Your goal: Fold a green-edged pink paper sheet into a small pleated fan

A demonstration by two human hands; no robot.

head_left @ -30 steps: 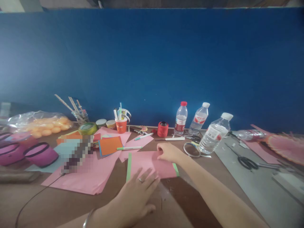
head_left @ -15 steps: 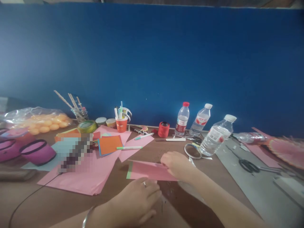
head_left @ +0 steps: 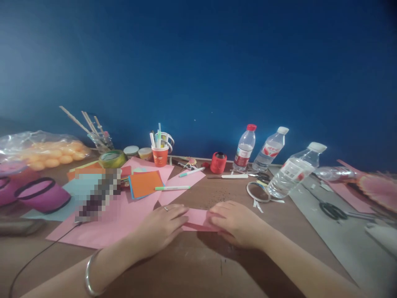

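Note:
A narrow piece of folded pink paper point(head_left: 198, 218) lies near the front of the brown table, its middle showing between my hands. My left hand point(head_left: 166, 225), with a ring on one finger, grips the paper's left end. At the right end, my right hand point(head_left: 231, 221) holds it with curled fingers, the thumb low near the front edge. Both ends of the paper are hidden under the hands. Just left of my left hand lies a stack of larger pink sheets point(head_left: 124, 223).
Behind the hands are an orange paper stack point(head_left: 145, 184), a green marker point(head_left: 172, 188), a red cup of pens point(head_left: 160, 157) and a red thread spool point(head_left: 218, 162). Water bottles point(head_left: 293, 171), a tape roll point(head_left: 258, 192) and black-handled scissors point(head_left: 333, 211) are at right. Purple containers point(head_left: 43, 196) stand left.
My left hand has moved up and left from in front of the paper to its left end. The right hand stays at the right end. The view has shifted slightly.

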